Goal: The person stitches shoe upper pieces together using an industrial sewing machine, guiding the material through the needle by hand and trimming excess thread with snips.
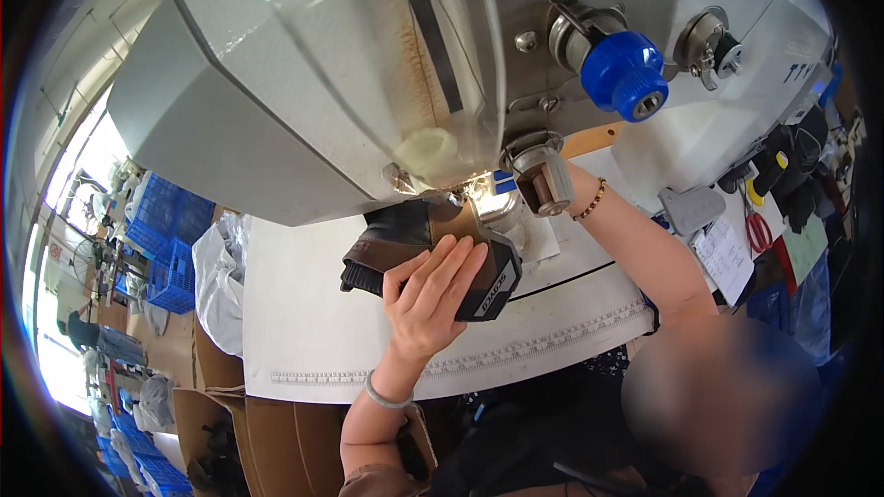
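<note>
Under the needle area of a large pale sewing machine (304,83) sits a black and brown sewn piece (387,253) with a ribbed black edge and a lettered label. My left hand (431,290) grips its near side, fingers laid long across the brown part; the thumb is hidden. A pale bangle (387,394) is on the left wrist. My right hand (578,186) reaches in from the right, behind the bobbin-like metal fitting (541,182). Its fingers are hidden there, so its hold cannot be seen. A beaded bracelet (591,200) circles that wrist. A lit lamp shines near the needle.
The white table (304,313) has a printed ruler (516,352) along its curved front edge. A blue knob (623,74) juts from the machine. Red-handled scissors (759,232) and papers (724,260) lie to the right. Cardboard boxes (276,442) and blue crates (172,212) are at left.
</note>
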Demonstrator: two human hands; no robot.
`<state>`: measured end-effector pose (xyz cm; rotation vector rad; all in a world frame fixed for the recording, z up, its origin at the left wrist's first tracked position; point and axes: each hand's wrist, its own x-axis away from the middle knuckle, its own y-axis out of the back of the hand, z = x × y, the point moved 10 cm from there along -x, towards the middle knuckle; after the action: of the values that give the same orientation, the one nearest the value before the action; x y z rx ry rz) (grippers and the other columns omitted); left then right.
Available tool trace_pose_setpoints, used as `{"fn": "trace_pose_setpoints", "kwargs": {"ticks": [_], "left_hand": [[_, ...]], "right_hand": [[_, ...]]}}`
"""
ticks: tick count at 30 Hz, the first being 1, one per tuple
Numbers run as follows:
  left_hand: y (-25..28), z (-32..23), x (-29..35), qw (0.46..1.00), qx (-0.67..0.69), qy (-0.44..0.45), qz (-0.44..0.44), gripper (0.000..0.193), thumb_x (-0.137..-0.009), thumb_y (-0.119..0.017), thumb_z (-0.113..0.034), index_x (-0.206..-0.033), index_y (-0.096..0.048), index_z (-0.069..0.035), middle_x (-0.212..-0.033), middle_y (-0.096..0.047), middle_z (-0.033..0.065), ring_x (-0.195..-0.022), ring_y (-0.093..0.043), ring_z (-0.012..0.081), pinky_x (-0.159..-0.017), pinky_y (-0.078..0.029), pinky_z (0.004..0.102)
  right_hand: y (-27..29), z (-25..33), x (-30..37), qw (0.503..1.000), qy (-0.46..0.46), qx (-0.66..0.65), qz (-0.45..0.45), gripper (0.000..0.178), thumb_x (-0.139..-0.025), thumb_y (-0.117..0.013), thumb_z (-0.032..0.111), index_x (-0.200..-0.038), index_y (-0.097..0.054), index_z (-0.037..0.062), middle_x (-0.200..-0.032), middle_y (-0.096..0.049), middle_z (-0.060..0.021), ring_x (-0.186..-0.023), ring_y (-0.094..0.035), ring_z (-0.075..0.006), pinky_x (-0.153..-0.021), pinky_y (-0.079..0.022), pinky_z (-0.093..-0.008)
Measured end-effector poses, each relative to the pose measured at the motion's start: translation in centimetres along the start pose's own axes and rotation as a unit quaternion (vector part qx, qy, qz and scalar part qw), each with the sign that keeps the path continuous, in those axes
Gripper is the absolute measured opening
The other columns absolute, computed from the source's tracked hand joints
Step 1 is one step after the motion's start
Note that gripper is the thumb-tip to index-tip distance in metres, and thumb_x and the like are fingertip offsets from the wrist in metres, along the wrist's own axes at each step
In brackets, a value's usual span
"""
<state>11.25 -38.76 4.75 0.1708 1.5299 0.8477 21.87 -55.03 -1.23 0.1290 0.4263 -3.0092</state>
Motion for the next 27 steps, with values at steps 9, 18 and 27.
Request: {"fn": "trace_pose_setpoints", "kwargs": {"ticks": [9, 18, 27], "left_hand": [[0.2, 0.0, -0.4, 1.000, -0.006, 0.024, 0.013, 0.054, -0.052, -0.058, -0.006, -0.106, -0.067, -0.008, -0.109, -0.062, 0.0009, -0.102, -0.059, 0.0124, -0.085, -0.040, 0.0268], [0.5, 0.2, -0.4, 0.999, -0.003, 0.037, 0.009, 0.054, -0.053, -0.059, -0.005, -0.106, -0.067, -0.009, -0.109, -0.062, 0.0002, -0.100, -0.060, 0.0120, -0.084, -0.041, 0.0265], [0.6, 0.5, -0.7, 1.000, -0.004, 0.019, -0.020, 0.048, -0.056, -0.059, -0.011, -0.103, -0.068, -0.009, -0.106, -0.064, 0.0001, -0.099, -0.060, 0.0118, -0.082, -0.042, 0.0259]], "right_hand": [[-0.1, -0.3, -0.1, 0.986, -0.005, -0.144, -0.087, 0.012, -0.069, -0.051, -0.006, -0.066, -0.046, 0.0049, -0.061, -0.047, -0.0003, -0.052, -0.048, -0.0094, -0.045, -0.041, -0.0268], [-0.1, -1.0, -0.3, 0.977, 0.009, -0.193, -0.092, 0.014, -0.073, -0.050, -0.005, -0.084, -0.045, 0.0026, -0.073, -0.049, -0.0046, -0.060, -0.053, -0.0127, -0.051, -0.047, -0.0296], [0.4, -2.3, -1.9, 0.959, 0.009, -0.284, 0.013, 0.013, -0.074, -0.057, -0.005, -0.086, -0.058, -0.0098, -0.083, -0.061, -0.0126, -0.072, -0.062, -0.0188, -0.060, -0.051, -0.0296]]}}
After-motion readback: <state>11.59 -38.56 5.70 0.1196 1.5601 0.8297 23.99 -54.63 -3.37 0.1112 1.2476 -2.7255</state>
